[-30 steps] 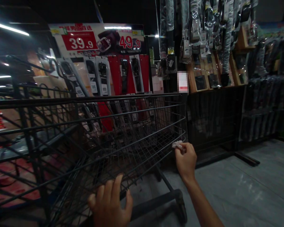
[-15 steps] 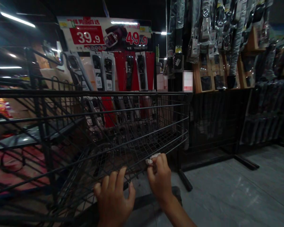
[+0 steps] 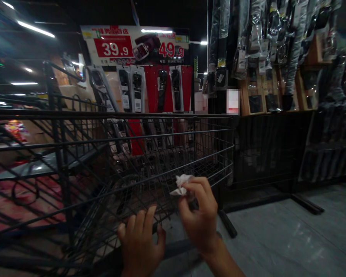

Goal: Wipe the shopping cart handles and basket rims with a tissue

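Note:
A dark metal shopping cart [image 3: 150, 135] with wire sides fills the left and middle of the view. My left hand [image 3: 141, 238] is at the lower edge of its basket, fingers hooked over the bars and thumb on the near side. Between the thumb and fingers of my right hand [image 3: 200, 211] is a crumpled white tissue [image 3: 182, 184], held in front of the lower wires near the cart's right end. Whether the tissue touches the wires I cannot tell.
Behind the cart, packaged belts [image 3: 137, 88] hang under a price sign [image 3: 115, 47]. To the right, a dark rack holds more wrapped belts [image 3: 252, 34] and wooden boxes [image 3: 253, 98]. The rack's foot [image 3: 227, 224] stands on the grey tiled floor [image 3: 279, 231].
My right hand has lifted slightly and moved back from the lower wire, showing more of the tissue. My left hand stays on the cart. The view has shifted a little left.

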`<state>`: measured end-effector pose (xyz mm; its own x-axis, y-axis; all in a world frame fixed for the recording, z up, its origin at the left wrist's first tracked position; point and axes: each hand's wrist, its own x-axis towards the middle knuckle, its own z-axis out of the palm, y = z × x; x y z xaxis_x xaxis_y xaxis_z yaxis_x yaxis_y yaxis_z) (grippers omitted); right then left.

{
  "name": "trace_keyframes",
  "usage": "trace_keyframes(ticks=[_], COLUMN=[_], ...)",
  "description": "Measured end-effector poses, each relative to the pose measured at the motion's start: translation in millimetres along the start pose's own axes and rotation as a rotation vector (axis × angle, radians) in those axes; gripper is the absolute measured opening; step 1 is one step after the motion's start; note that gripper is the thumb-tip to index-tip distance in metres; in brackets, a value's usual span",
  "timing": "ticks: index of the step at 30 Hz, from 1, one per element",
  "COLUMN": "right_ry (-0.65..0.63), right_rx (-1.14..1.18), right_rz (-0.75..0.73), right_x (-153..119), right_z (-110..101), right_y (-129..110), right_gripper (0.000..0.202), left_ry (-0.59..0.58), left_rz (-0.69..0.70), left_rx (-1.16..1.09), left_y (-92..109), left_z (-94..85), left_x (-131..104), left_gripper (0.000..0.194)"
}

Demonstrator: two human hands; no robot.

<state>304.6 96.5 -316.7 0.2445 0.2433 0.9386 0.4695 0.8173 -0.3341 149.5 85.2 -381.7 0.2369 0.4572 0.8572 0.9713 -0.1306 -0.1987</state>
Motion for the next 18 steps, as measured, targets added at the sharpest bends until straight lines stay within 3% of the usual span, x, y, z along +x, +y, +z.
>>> trace_keyframes(ticks=[2,6,12,18], right_ry=[0.075,-0.037,-0.124,-0.225], right_rx=[-0.038,-0.031,-0.062,-0.117], right_rz=[-0.056,-0.108,-0.148,-0.178], right_x=[13,20,-4,-27], right_z=[3,17,23,9], right_y=[2,6,12,28], right_gripper=[0.03,0.036,0.031,0.024], left_ry=[0.001,0.005,-0.022,-0.019], left_rz=[0.001,0.014,0.004,-0.012], left_rx=[-0.007,-0.001,-0.008,-0.058], left_y=[1,0,-3,-3], left_z=[-0.4,0.3,1.4,1.5], left_x=[0,-1,-5,-3], left_gripper=[0.03,0.031,0.031,0.033])
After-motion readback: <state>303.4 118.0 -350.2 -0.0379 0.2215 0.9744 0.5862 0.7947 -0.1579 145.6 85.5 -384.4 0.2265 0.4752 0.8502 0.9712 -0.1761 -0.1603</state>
